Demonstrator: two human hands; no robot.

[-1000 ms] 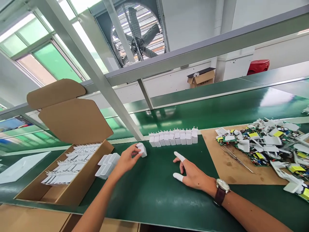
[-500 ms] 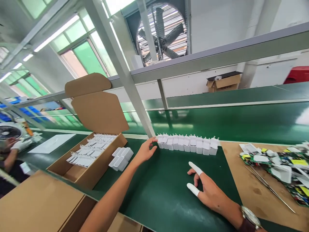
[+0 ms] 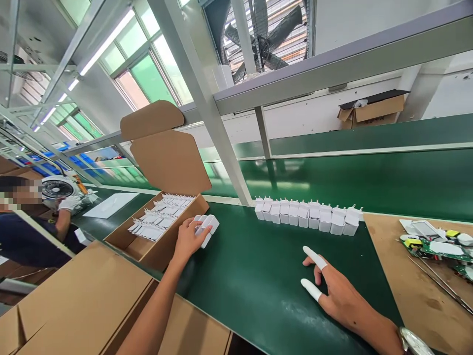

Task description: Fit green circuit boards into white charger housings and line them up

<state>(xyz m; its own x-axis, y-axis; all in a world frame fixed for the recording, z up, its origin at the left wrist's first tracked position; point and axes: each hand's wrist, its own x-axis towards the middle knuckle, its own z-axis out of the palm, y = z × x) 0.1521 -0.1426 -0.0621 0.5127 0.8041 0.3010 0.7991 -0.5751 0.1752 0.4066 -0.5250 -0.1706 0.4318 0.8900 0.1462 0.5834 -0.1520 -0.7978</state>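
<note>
My left hand (image 3: 189, 237) is over a small cluster of white plastic housings (image 3: 213, 223), thumb and fingers closed about one of them; the hand covers part of the cluster. Beside it, an open cardboard box (image 3: 153, 259) holds rows of white pronged pieces (image 3: 162, 217). Further right, a row of white adapter housings with pins on top (image 3: 293, 213) stands along the back of the green bench. My right hand (image 3: 332, 283), white covers on thumb and index finger, hovers over the bench in front of that row. Its fingers are apart and hold nothing.
At right, circuit boards (image 3: 439, 246) and metal tweezers (image 3: 443, 283) lie on a brown board (image 3: 410, 286). A closed carton (image 3: 81, 291) stands at front left. A slanted metal post (image 3: 221, 143) rises behind the bench. A co-worker (image 3: 33, 231) sits at far left.
My left hand has moved left from the end of the housing row to the white cluster and closed on a piece there. My right hand keeps its pose. The view has turned left.
</note>
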